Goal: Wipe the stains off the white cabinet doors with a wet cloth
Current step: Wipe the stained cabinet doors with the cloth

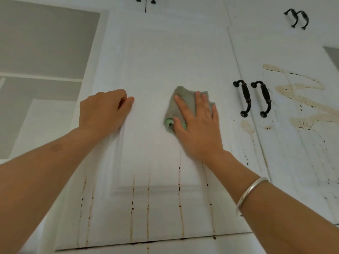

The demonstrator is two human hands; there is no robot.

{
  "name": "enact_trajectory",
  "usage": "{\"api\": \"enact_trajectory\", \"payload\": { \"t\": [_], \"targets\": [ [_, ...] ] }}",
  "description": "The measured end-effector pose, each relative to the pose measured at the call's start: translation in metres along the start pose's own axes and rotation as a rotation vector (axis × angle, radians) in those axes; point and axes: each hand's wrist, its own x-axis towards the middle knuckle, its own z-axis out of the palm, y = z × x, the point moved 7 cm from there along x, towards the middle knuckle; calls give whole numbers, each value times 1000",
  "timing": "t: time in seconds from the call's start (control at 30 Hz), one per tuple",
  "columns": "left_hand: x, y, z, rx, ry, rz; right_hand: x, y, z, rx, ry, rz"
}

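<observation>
Bare arms run up to my left hand (104, 110) and right hand (198, 125), a plain smooth silver bangle (251, 193) rings my right wrist, and a small faint oval mark (56, 147) sits on my left forearm.

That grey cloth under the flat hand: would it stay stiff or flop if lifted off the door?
Probably floppy: the cloth lies creased and bunched under the right hand. Likely light, since flat fingers alone pin it to the upright door. Let go, it would probably drop.
</observation>
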Motion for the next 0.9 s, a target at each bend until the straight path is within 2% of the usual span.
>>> {"api": "enact_trajectory", "payload": {
  "t": [0.13,0.23,0.4,0.57,0.73,0.9],
  "targets": [
    [-5,5,-2,47,12,15,-4,40,-10,64,-14,100],
    [-6,5,-3,75,-10,-23,-13,53,-13,140,-21,83],
    [-10,9,-3,124,-45,-115,-41,66,-18,1,-34,29],
    [-20,13,-2,157,-70,-214,-57,73,-18,-7,-64,-12],
    [-23,16,-5,152,-124,-201,-47,76,-19,-33,-113,5],
    [-21,11,-9,133,-189,-160,-44,4,-9,7,-199,-276]
  ]
}}
